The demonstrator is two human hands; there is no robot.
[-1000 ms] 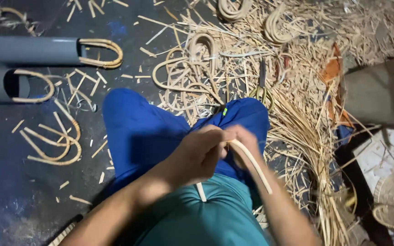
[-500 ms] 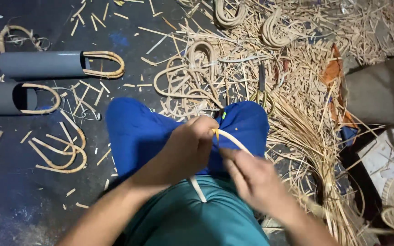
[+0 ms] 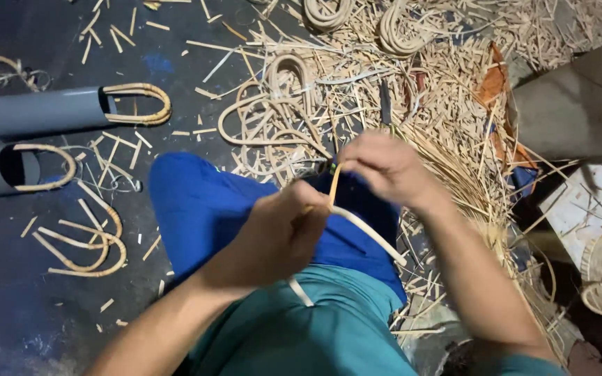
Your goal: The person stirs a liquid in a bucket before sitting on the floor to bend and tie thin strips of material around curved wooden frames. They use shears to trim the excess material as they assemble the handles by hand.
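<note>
Holding a pale cane strip [image 3: 367, 233] over my lap, left hand [image 3: 280, 233] closed around its middle, right hand [image 3: 384, 167] pinching the upturned end, long axis slanting down-right.

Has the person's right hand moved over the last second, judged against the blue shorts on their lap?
Yes. The right hand has risen from low on the lap to the top edge of the blue shorts, pulling a thin cane strip up from the left hand.
</note>
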